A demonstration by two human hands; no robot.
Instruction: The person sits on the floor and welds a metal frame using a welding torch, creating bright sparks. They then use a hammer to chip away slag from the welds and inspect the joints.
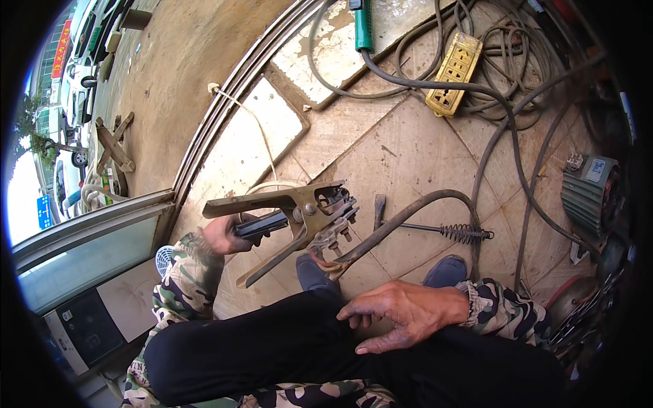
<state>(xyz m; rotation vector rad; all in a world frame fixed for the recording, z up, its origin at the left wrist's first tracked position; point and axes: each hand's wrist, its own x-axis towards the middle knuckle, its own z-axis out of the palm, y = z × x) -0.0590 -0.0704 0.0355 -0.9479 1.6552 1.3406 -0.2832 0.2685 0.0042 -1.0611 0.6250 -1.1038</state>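
My left hand [226,235] is closed round a dark grey, bar-shaped tool [264,223], whose kind I cannot make out. This tool points between the two handles of a worn, brass-coloured welding earth clamp [299,211]. Bolts and a lug show at the clamp's jaw end, where a thick welding cable [401,216] arches away to the right. My right hand [408,313] hangs open over my lap, thumb and fingers apart, holding nothing. Beyond it, on the tiles, lies a chipping hammer [422,226] with a coiled spring handle [466,234].
A yellow power strip [454,75] lies among tangled cables [513,58] at the far right. A green-handled electrode holder [364,30] rests at the top. A green motor [590,194] stands at the right. To the left are a door track [214,102] and a glass-panelled frame [95,248].
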